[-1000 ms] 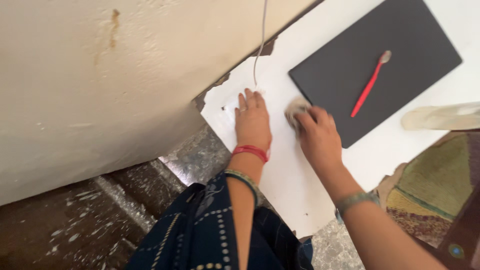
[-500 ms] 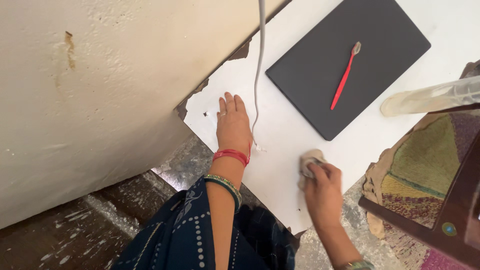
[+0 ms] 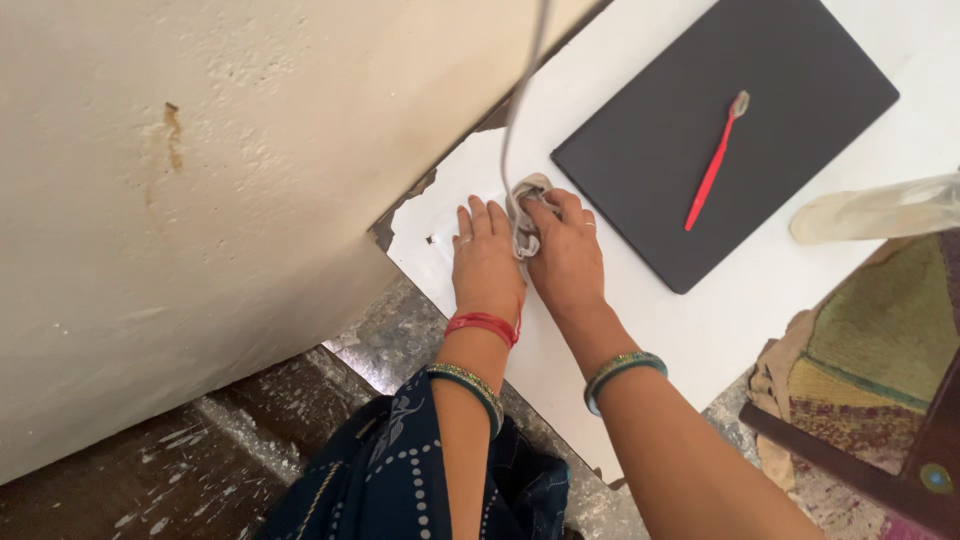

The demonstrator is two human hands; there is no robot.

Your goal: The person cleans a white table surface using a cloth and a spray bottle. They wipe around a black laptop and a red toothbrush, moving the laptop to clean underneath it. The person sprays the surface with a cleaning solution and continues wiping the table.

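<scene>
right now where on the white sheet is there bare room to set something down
Bare white sheet lies between the right hand and the clear bottle, below the dark laptop. It is crowded by the wall, where the left hand, cloth and cable meet.

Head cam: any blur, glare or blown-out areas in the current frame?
Head view: soft, even daylight, no hard shadows. The white sheet runs near overexposed at top right. The grey cable is smeared by motion or closeness. Left hand, right hand and the cloth are fairly sharp. The dark closed laptop shows no glare, and the red toothbrush reads clearly.
</scene>
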